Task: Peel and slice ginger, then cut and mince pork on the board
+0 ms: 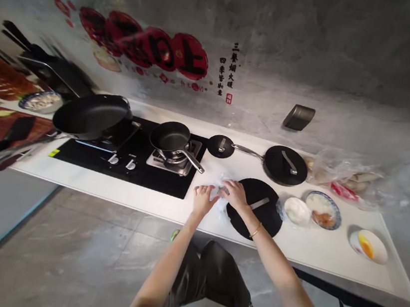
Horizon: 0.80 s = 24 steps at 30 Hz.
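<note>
As both hands pinch a clear plastic bag (222, 196) (crumpled), left hand (202, 198), right hand (235, 195), beside black lid (260, 216).

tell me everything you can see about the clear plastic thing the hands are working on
The clear plastic wrap is a thin, see-through, crinkled film that looks whitish where it bunches. It lies on the white counter, between the black cooktop and the flat black lid, with one side beside or over that lid's edge. The left hand and right hand both pinch it with their fingertips, close together. Whether anything is wrapped inside cannot be told.
</note>
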Tool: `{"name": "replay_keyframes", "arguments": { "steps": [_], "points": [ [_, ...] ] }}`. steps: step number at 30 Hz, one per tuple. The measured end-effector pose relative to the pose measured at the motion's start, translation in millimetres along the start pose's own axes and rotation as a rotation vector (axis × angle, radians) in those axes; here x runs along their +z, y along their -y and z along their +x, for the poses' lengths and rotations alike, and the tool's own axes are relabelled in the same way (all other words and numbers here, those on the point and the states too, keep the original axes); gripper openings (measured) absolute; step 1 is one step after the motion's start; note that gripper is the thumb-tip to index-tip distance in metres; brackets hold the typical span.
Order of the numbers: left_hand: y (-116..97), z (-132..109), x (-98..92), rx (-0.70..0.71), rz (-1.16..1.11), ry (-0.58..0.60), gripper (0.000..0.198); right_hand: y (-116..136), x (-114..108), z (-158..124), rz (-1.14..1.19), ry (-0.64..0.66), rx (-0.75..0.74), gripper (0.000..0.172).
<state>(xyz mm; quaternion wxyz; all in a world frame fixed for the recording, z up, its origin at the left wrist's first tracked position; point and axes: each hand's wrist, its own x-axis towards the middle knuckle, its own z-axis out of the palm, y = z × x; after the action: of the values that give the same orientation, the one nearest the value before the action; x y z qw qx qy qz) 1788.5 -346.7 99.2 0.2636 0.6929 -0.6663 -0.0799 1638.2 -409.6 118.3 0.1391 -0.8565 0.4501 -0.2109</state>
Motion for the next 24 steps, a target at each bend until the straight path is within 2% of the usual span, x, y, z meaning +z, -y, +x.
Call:
{"name": "replay_keyframes", "arguments": {
  "steps": [2, 4, 7, 10, 12, 14, 15, 17, 19, 21, 23, 24],
  "points": [
    [-9, 8, -1.2, 0.003, -0.008, 0.064, 0.016, -1, -7, 5, -0.024, 0.046, 0.034, 0.02],
    [-8, 9, -7.0, -0.038, -0.029, 0.02, 0.02, -12, -18, 8, 0.034, 0.029, 0.089, 0.019],
    [3, 1, -18.5, -0.181, -0.143, -0.116, 0.025, -35, -39, 7, 0.287, -0.107, 0.144, 0.024],
    [7, -9, -25.9, -0.231, -0.353, -0.101, 0.019, -45, -53, 1, 0.566, -0.212, 0.165, 0.027],
    [0, -11, -28.2, -0.162, -0.448, -0.066, 0.018, -35, -61, -4, 0.68, -0.319, 0.195, 0.033],
    [-11, -10, -30.0, -0.075, -0.432, -0.025, 0.038, -14, -69, -8, 0.761, -0.376, 0.183, 0.034],
    [-17, -9, -30.9, -0.034, -0.393, 0.01, 0.044, -2, -73, -10, 0.8, -0.356, 0.153, 0.032],
    [-27, -7, -33.0, 0.017, -0.296, 0.068, 0.035, 22, -83, -13, 0.855, -0.249, 0.086, 0.031],
    [-30, -5, -35.6, 0.022, -0.233, 0.061, 0.013, 36, -90, -14, 0.818, -0.217, 0.059, 0.031],
    [-27, -6, -39.1, 0.006, -0.243, 0.009, 0.012, 35, -92, -13, 0.687, -0.383, 0.133, 0.03],
    [-20, -8, -43.7, 0.008, -0.343, -0.018, 0.015, 24, -85, -10, 0.494, -0.573, 0.263, 0.027],
    [-17, -9, -46.1, 0.014, -0.415, -0.013, 0.016, 18, -77, -9, 0.402, -0.578, 0.298, 0.026]
  ]
}}
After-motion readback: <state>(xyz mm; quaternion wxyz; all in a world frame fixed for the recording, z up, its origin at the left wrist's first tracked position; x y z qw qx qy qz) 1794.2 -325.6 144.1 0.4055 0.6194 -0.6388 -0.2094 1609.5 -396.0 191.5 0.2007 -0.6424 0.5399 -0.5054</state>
